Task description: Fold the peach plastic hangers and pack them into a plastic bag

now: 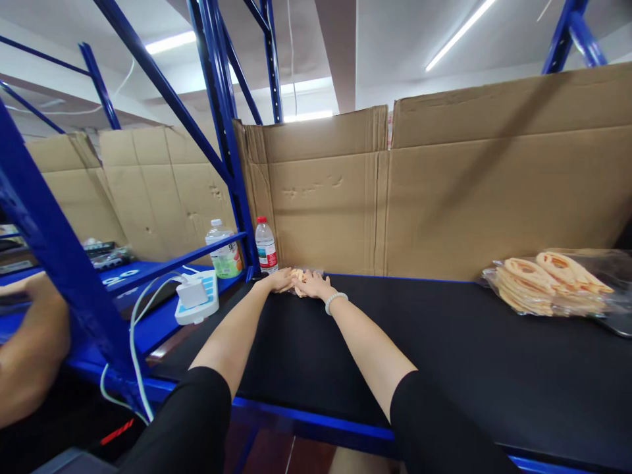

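Both my arms reach to the back left of the black tabletop (395, 362). There, a small peach-coloured bundle (299, 289) in clear plastic lies on the surface, mostly covered by my hands. My left hand (280, 280) holds its left side with the fingers bent over it. From the right, my right hand (313, 286), with a pale bead bracelet (336, 300) at the wrist, grips the same bundle. Exact fingertip positions are too small to make out. A clear bottle with a red cap (265, 247) stands just behind my left hand.
On the right lies a stack of peach-coloured pieces (538, 286) in clear plastic. Cardboard panels (320, 197) wall the back. To the left are a blue metal post (64, 243), a power strip (197, 309) with cables, a larger bottle (224, 253) and another person's arm (34, 349).
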Demonstrator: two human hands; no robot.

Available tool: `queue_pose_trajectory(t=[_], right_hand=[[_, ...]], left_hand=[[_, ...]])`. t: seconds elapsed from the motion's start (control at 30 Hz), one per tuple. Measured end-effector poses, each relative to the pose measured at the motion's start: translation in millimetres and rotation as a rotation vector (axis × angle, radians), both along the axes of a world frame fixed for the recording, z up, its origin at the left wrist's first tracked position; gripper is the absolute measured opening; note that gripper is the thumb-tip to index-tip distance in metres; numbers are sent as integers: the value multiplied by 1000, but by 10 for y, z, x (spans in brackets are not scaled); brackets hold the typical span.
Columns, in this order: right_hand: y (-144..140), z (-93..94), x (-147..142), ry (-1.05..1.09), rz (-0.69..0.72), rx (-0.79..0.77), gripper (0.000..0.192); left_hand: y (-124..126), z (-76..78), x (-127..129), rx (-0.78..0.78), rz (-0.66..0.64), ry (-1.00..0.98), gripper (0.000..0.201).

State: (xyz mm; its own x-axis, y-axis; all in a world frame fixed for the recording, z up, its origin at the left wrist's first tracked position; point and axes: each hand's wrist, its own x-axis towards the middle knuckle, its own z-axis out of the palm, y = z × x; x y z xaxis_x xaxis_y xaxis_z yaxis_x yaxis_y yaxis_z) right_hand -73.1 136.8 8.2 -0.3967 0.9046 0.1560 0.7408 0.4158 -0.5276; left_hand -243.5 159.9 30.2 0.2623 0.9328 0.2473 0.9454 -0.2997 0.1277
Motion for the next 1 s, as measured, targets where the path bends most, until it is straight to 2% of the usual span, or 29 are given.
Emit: queue_pose_trajectory(t=[0.1,0.17,0.23,0.3,0.4,0.43,0.5,0.6,0.67,0.73,0.83,0.9,0.97,1.0], right_hand=[[11,-57,217,139,14,65,63],[-19,-79,413,223,-10,113,56],[-89,-89,644,278,-31,145,49],[-205,-100,909,298,-31,160,40],[-449,-135,1379,272,-17,153,31],[-541,-149,1555,255,-17,146,32],[-726,-166,1928,217,-32,131,35],[-958,-111,2520,164,-95,116,36],[-1069,21,2927,149,-193,139,36],[-1165,252,3356,162,-344,227,35],[-1335,742,4063,220,-676,455,37],[-1469,1074,4556,255,-921,597,39],[-1587,1321,5019,286,-1141,656,42],[-1627,1395,5223,298,-1224,639,41]], left_hand=[[-63,48,105,118,20,-41,33],[-147,89,264,213,13,-82,35],[-265,118,511,284,-38,-125,39],[-412,122,828,305,-150,-161,43],[-644,74,1366,246,-389,-196,45],[-710,49,1548,186,-487,-226,46],[-807,-2,1910,-24,-642,-414,48],[-846,-62,2441,-133,-674,-538,46],[-814,-81,2799,-190,-647,-609,42],[-762,-80,3175,-264,-605,-686,36],[-702,-38,3767,-385,-521,-820,26],[-692,14,4154,-498,-478,-904,27],[-699,79,4510,-611,-447,-977,28],[-705,113,4671,-658,-430,-1013,29]])
